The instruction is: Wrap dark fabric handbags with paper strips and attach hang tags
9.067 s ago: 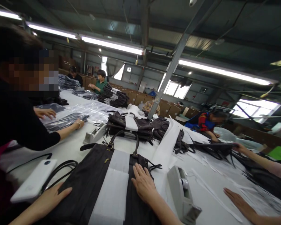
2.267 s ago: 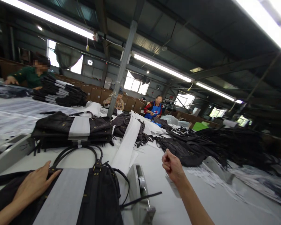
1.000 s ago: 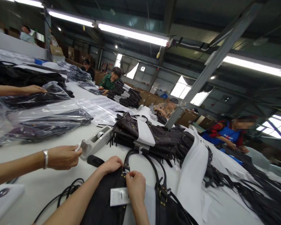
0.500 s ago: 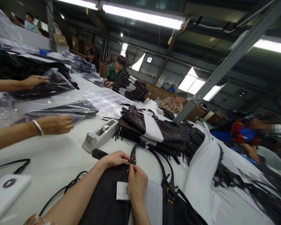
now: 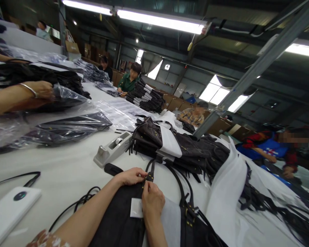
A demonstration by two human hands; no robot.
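Factory workshop: workers around long table (image 5: 74,164), bag stacks (image 5: 145,96), strip lights (image 5: 161,21), metal beams.

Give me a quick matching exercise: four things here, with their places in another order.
1. Tape dispenser
2. White tag
3. White rectangular device
4. Left hand

A. Against the near bag, beside the right hand
B. At the base of the bag's handle
C. Left of the nearer bag pile
D. Table's near left

Pairs: 1-C, 2-A, 3-D, 4-B
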